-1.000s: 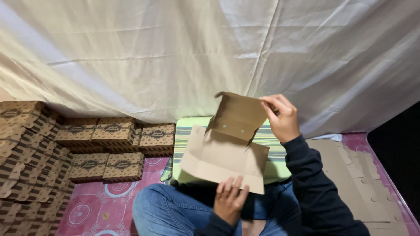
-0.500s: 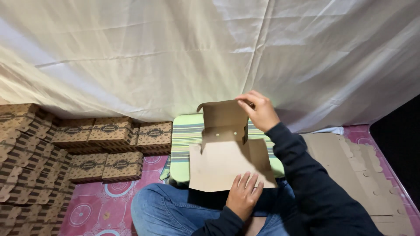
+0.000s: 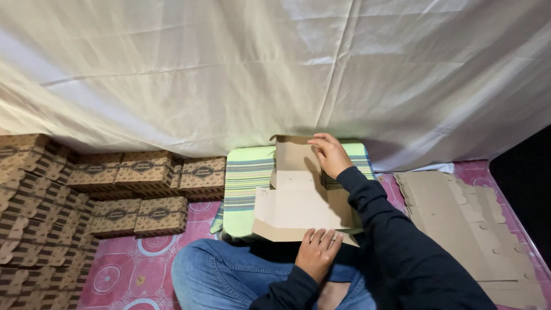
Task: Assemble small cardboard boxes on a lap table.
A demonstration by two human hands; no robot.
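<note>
The cardboard blank point(image 3: 301, 204) has come down flat onto the striped cushion point(image 3: 247, 183). The left hand point(image 3: 317, 252) presses its near edge to steady it; the right hand point(image 3: 330, 154) seemingly pinches the raised far flap.

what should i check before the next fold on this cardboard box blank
1. Blank supported: the cardboard blank lies on the striped green cushion. Ok.
2. Near edge pinned: the left hand presses the blank's near edge. Ok.
3. Far flap gripped: the right hand holds the raised flap at its top edge. Ok.
4. Flap standing square: it is up, but its exact angle is unclear from above. Cannot tell.
5. Side tabs free: the right side is hidden by the dark sleeve. Cannot tell.
6. More stock at hand: flat blanks lie to the right. Ok.
</note>
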